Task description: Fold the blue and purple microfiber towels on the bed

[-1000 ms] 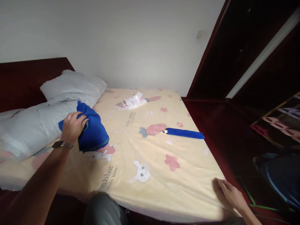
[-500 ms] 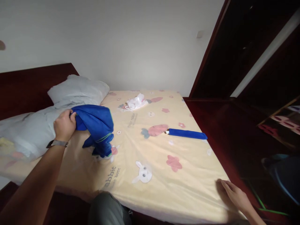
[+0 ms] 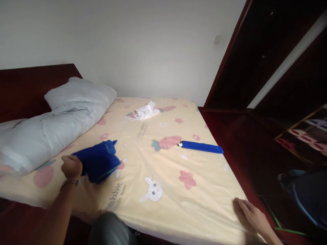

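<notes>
My left hand [image 3: 72,167] is closed on one end of a crumpled blue cloth [image 3: 99,161] with green edging. The cloth hangs low over the bed sheet [image 3: 168,163], partly touching it, its lower folds bunched. At the right edge of the bed, my right hand [image 3: 251,214] rests on the sheet with its fingers extended and nothing in them. Farther in lies a long, narrow blue strip [image 3: 201,146], neatly folded, with a small white tag at its left end.
A crumpled white plastic bag [image 3: 146,111] lies near the wall. A grey-white quilt [image 3: 61,124] is heaped along the headboard [image 3: 38,81]. To the right, dark wardrobe doors [image 3: 245,64] and a rack with pink slippers [image 3: 306,137] stand beyond the bed's edge.
My left hand has lowered the blue cloth away from the quilt, down toward the sheet near me. My right hand and the folded blue strip have stayed in place.
</notes>
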{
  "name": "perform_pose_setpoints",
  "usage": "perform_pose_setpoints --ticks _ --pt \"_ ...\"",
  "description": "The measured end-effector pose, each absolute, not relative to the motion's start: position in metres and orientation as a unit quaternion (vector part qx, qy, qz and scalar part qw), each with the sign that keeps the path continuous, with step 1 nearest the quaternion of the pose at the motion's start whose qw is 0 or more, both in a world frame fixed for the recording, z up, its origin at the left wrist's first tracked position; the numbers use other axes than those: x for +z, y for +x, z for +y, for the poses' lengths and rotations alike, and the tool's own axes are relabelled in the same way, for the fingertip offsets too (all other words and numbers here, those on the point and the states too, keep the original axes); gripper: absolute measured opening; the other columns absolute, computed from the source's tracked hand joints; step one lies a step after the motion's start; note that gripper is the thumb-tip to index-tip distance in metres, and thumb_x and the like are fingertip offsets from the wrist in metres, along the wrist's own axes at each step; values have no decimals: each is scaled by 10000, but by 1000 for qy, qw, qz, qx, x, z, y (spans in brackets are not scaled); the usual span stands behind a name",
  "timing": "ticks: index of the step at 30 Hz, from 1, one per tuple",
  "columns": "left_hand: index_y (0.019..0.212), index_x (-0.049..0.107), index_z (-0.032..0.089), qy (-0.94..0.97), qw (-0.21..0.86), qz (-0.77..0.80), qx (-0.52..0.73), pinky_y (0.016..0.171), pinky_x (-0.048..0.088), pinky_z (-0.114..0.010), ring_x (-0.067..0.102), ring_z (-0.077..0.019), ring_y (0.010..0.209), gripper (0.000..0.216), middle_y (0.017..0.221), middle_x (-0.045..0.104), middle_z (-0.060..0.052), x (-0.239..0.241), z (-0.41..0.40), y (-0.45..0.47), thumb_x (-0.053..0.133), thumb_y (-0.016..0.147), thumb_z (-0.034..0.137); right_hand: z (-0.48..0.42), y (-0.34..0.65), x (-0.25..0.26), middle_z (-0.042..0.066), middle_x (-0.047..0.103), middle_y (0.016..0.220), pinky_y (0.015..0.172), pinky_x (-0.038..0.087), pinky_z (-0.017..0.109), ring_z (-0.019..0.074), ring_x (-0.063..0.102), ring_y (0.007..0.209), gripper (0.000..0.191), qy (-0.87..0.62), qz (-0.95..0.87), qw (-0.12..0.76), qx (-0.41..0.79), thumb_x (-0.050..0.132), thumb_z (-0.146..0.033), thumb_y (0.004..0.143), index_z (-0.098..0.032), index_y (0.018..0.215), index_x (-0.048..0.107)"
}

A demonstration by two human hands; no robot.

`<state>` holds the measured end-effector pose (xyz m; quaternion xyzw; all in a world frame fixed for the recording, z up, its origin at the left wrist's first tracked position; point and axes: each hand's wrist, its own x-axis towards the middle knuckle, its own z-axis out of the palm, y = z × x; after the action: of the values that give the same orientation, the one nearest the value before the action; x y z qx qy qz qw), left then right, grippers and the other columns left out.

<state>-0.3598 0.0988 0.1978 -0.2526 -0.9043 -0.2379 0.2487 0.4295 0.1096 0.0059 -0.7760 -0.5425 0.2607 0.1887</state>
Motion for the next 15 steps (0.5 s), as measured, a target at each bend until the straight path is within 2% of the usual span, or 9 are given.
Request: perform_pose_setpoints --ticks 3,6,8,11,13,15 --pt "1126 551 101 -328 314 -856 -245 552 394 -257 594 -203 597 369 695 632 -57 245 107 -369 343 974 367 113 433 2 93 774 983 863 536 396 345 704 997 490 -780 -543 178 256 439 -620 684 -257 832 733" --pt "1215 534 96 -410 308 -830 -222 625 432 -275 618 -209 656 454 777 681 -77 282 114 -359 355 982 442 113 435 -1 93 774 981 854 535 408 356 702 997 511 -783 -543 167 253 427 -636 678 -260 845 731" --pt "1224 530 108 -423 296 -819 -251 672 444 -274 639 -201 707 427 810 698 -68 296 119 -352 349 996 419 113 436 -1 97 772 990 846 535 409 360 700 998 521 -786 -541 164 251 424 -645 676 -260 852 729" --pt "1230 507 119 -404 300 -812 -296 733 449 -262 658 -177 799 400 875 702 -61 295 123 -355 254 1032 356 112 436 -1 98 771 993 840 536 408 358 703 991 524 -786 -539 158 258 428 -654 675 -263 856 726" --pt "1202 513 114 -410 269 -844 -217 738 450 -289 659 -207 832 409 872 690 -72 279 122 -365 258 1026 382 111 437 -2 98 771 991 857 533 407 357 699 1005 525 -784 -541 156 262 427 -655 672 -260 852 722" --pt "1142 534 93 -397 176 -894 -113 710 447 -325 658 -265 835 384 853 679 -107 252 117 -375 358 984 395 111 437 -2 104 769 1000 880 526 409 360 692 1028 537 -781 -544 156 263 420 -657 671 -251 856 719"
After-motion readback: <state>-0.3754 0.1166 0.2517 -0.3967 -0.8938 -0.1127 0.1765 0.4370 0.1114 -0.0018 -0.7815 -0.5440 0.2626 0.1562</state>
